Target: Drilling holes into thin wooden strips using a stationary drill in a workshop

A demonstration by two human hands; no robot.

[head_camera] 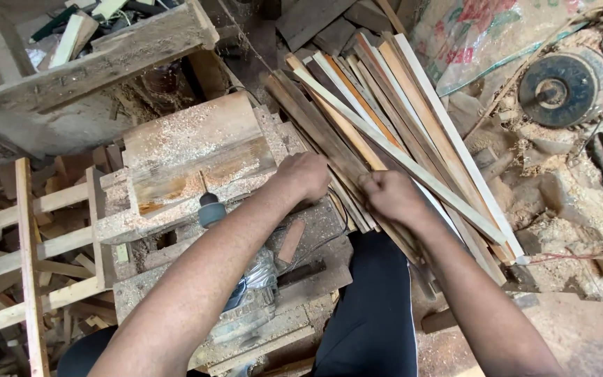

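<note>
A fan of long thin wooden strips (378, 132), pale and dark, lies slanting from the upper middle down to the right. My left hand (306, 174) rests curled on the near ends of the strips, beside a sawdust-covered wooden block. My right hand (391, 197) is closed around a few of the strips close to their lower ends. A power drill (212, 209) with a thin bit lies mounted flat on the sawdust-covered bench (176, 160), just left of my left forearm.
A wooden frame of slats (33, 244) stands at the left. A rough wooden box with offcuts (106, 49) sits upper left. A round dark metal disc (560, 87) and a printed sack (483, 35) lie upper right. Sawdust covers the floor at right.
</note>
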